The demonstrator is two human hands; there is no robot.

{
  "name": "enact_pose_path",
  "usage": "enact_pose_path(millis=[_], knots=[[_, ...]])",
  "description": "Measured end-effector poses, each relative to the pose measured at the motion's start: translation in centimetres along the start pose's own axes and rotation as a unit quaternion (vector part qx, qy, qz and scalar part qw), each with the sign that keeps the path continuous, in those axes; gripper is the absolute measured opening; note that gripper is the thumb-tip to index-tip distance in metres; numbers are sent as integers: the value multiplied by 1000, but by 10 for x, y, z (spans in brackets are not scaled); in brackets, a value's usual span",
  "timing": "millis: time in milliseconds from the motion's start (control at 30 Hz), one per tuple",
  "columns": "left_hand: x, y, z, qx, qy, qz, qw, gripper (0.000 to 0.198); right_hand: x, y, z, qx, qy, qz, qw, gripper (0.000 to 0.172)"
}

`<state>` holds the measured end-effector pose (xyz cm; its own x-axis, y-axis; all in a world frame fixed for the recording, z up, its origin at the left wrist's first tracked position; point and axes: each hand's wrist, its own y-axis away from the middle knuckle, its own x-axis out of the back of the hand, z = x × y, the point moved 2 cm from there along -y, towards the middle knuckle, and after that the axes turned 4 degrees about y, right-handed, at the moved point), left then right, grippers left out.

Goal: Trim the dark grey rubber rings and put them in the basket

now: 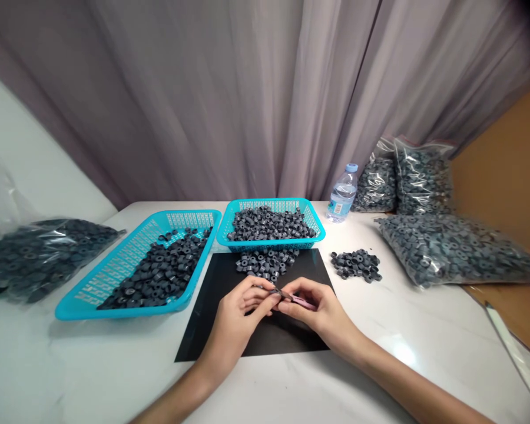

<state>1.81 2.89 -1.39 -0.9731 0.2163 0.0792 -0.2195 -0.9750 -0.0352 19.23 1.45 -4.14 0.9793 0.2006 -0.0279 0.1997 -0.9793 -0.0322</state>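
Observation:
Over a black mat (216, 330), my left hand (241, 312) is closed, pinching a small dark grey ring-shaped part (274, 291) between thumb and fingertips. My right hand (324, 309) is closed around a slim tool with a pink handle (304, 302); its dark tip meets the part at my left fingertips. The tip is too small to tell its kind. Just beyond my hands, a pile of the same grey rings (265, 263) lies on the mat's far part, in front of a blue basket.
A blue basket (271, 242) of rings stands behind the mat, another blue basket (86, 288) at left. A loose ring heap (357, 265), a water bottle (343, 194) and filled bags (459, 250) are at right. Another filled bag (48, 253) lies far left.

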Motion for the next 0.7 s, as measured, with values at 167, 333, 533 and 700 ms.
enact_pose_path(millis=[167, 333, 533, 700], knots=[[0, -3, -3, 34, 50, -5, 998, 25, 4, -4, -1, 17, 34, 33, 999, 35], [4, -1, -1, -17, -36, 7, 999, 18, 51, -8, -16, 102, 343, 136, 924, 12], [3, 4, 5, -64, -100, 4, 993, 12, 103, -10, -22, 34, 682, 214, 698, 18], [2, 8, 7, -93, -158, 1, 983, 10, 94, -9, -20, 22, 693, 148, 706, 26]])
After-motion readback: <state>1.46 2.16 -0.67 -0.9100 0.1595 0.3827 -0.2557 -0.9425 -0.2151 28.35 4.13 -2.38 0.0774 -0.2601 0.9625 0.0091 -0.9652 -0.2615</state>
